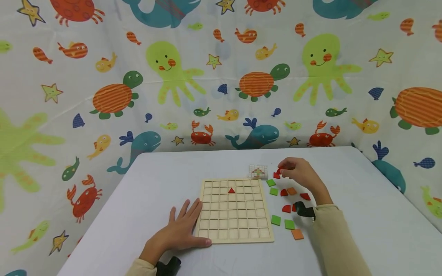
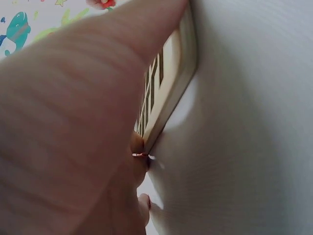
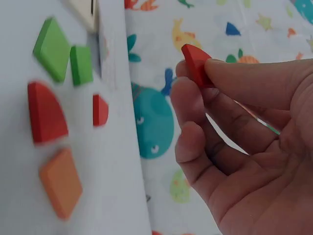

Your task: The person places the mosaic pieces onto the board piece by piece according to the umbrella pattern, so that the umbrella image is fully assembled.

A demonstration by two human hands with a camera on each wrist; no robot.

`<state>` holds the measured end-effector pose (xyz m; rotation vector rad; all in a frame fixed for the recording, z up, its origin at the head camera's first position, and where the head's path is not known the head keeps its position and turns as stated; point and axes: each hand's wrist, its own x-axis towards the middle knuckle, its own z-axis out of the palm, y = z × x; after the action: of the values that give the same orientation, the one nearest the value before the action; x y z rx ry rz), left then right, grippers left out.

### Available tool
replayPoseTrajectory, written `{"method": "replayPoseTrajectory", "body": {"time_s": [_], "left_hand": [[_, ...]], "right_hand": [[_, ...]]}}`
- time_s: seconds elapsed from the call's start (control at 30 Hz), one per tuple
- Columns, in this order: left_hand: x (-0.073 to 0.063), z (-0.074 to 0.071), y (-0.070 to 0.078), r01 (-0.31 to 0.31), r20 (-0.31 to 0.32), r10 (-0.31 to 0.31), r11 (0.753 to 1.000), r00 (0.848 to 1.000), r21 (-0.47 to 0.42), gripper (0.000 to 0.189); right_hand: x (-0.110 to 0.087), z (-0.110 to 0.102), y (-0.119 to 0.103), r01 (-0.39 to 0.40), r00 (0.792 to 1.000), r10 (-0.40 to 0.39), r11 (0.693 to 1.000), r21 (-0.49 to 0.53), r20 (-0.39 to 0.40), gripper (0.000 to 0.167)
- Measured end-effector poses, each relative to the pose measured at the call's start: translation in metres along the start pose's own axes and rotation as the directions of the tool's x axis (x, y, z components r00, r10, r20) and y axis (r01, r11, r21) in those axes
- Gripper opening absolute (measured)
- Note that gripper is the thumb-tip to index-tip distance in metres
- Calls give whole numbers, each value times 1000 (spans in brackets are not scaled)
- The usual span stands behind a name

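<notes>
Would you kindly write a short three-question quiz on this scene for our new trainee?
1. Multiple choice: what does the right hand pinch?
A) a green piece
B) a red piece
C) an orange piece

2. True or false: the left hand touches the grid board.

3. Fill in the shape: the only piece lying on the board is a red ____.

Key: 1. B; 2. true; 3. triangle.
</notes>
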<state>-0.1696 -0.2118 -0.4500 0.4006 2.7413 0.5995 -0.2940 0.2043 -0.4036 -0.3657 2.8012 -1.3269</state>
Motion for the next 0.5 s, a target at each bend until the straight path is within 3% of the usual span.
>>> {"method": "replayPoseTrajectory", "body": {"time_s": [0.1, 0.27, 0.5], "left_hand": [[0, 1, -2, 10, 3, -10, 1000, 1000, -3, 130], [-1, 1, -1, 10, 0, -10, 1000, 1000, -7, 129], [-1, -1, 1, 7, 5, -7, 1000, 1000, 17, 129]], "right_hand": [[5, 10, -12, 31, 1000, -31, 999, 11, -2, 21], [13, 37, -36, 80, 995, -82, 996, 43, 58, 11], [20, 71, -63, 161, 973, -172, 984, 82, 155, 10]]}}
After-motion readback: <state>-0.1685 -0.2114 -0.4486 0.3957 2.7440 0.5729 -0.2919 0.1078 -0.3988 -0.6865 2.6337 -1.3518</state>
